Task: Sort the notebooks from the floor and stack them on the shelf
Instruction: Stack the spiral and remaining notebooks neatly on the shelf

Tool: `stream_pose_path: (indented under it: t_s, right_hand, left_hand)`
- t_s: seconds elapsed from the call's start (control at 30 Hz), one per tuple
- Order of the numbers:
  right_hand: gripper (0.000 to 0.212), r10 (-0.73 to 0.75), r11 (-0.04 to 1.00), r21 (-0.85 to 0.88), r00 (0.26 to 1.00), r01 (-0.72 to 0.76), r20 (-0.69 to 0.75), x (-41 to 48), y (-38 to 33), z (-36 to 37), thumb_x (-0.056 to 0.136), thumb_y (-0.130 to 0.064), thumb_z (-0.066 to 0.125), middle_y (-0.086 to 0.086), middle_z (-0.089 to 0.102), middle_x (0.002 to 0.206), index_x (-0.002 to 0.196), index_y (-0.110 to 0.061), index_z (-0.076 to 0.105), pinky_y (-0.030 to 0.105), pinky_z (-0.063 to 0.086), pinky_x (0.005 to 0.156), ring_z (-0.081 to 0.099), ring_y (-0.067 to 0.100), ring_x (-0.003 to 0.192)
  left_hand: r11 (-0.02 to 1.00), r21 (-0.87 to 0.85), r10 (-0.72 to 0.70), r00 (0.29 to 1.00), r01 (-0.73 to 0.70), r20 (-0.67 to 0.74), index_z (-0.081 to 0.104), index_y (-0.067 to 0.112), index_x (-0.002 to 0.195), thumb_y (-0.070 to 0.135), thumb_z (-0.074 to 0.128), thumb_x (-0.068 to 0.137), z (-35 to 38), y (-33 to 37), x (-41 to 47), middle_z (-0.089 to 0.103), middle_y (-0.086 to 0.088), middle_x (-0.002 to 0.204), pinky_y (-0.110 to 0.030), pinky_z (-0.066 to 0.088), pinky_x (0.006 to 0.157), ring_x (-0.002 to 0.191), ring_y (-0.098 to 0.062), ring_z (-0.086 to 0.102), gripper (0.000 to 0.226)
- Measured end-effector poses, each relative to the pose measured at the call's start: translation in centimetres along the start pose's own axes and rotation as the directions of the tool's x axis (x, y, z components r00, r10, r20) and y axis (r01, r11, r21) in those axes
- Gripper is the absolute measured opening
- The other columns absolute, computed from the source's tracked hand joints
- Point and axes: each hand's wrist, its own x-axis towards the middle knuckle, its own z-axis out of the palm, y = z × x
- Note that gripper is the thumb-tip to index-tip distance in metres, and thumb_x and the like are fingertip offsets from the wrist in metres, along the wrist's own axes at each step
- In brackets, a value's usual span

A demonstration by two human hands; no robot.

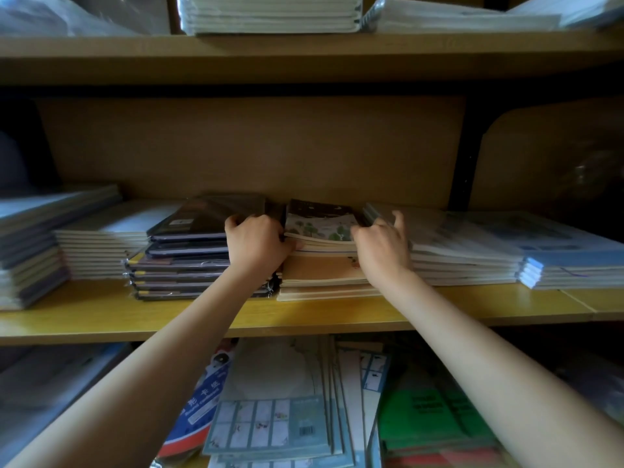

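A stack of notebooks (pixel 320 265) with tan and cream covers stands in the middle of the yellow wooden shelf (pixel 101 315). On top lies a notebook with green trees on a pale cover (pixel 320 228). My left hand (pixel 256 241) grips the left edge of the top notebooks, fingers curled around them. My right hand (pixel 381 244) holds their right edge, its index finger raised against the neighbouring pile.
Dark-covered notebooks (pixel 189 261) are piled just left of the stack, white ones (pixel 98 244) further left. Pale and blue notebooks (pixel 489 255) lie to the right. Wrapped white stacks (pixel 270 11) fill the shelf above. Loose booklets (pixel 287 417) lie below.
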Motion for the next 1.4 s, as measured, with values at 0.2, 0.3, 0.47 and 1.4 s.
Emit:
stream_pose_path:
  t_s: [0.2,0.3,0.47,1.4]
  right_hand:
    - [0.030,0.019,1.000,-0.022,1.000,-0.019,0.013,0.0,-0.4,-0.1,0.095,-0.007,0.044,0.013,0.066,0.108,0.122,-0.015,0.056,0.049,0.016,0.115,0.050,0.027,0.118]
    - [0.030,0.039,0.999,-0.015,0.999,-0.039,0.033,0.1,-0.3,-0.2,0.096,-0.008,0.043,0.008,0.067,0.103,0.121,-0.017,0.057,0.049,0.013,0.115,0.052,0.026,0.115]
    - [0.029,0.030,0.999,-0.016,0.991,-0.028,0.131,-0.1,-0.1,-1.3,0.098,-0.031,0.045,0.003,0.065,0.115,0.120,-0.023,0.061,0.054,0.000,0.114,0.041,0.025,0.130]
    - [0.037,-0.023,0.999,-0.021,0.998,0.024,0.058,-4.7,1.5,-2.9,0.083,-0.044,0.064,0.008,0.062,0.112,0.110,-0.018,0.067,0.036,0.032,0.090,0.045,0.023,0.109]
  left_hand:
    - [0.997,0.052,-0.050,0.999,0.049,0.010,0.071,0.020,0.087,0.045,0.058,0.088,0.1,0.6,-0.1,0.064,0.000,0.077,-0.041,0.029,0.101,0.087,-0.023,0.058,0.028]
    - [0.998,0.045,-0.048,0.999,0.048,-0.009,0.071,0.020,0.091,0.041,0.058,0.089,0.1,0.8,-0.4,0.068,-0.002,0.084,-0.041,0.029,0.102,0.091,-0.023,0.059,0.025]
    - [0.999,0.024,-0.031,0.999,0.030,0.035,0.070,0.017,0.098,0.035,0.056,0.091,-0.9,1.0,-0.9,0.069,-0.005,0.089,-0.042,0.028,0.105,0.095,-0.025,0.058,0.024]
    - [0.962,0.040,0.265,0.956,-0.272,0.124,0.067,0.028,0.113,0.043,0.060,0.085,-1.4,-0.8,-5.8,0.060,0.005,0.121,-0.063,-0.017,0.106,0.133,-0.015,0.034,0.032]
